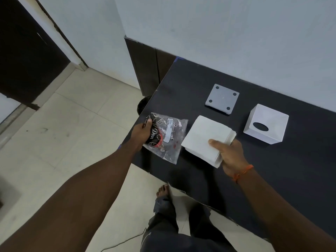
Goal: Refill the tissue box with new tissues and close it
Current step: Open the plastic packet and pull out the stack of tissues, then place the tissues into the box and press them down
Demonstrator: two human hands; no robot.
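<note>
With the tissue stack (205,137) out of its wrapper (164,138), the refill looks about half done. Right hand (231,153) fingers pinch the stack's corner at 5 o'clock, just above the worktop (272,179); left hand (142,132) fingers clutch the emptied wrapper. At 2 o'clock the tissue box (266,129) sits apart from its base plate (222,99) at 12. Loading and closing remain.
</note>
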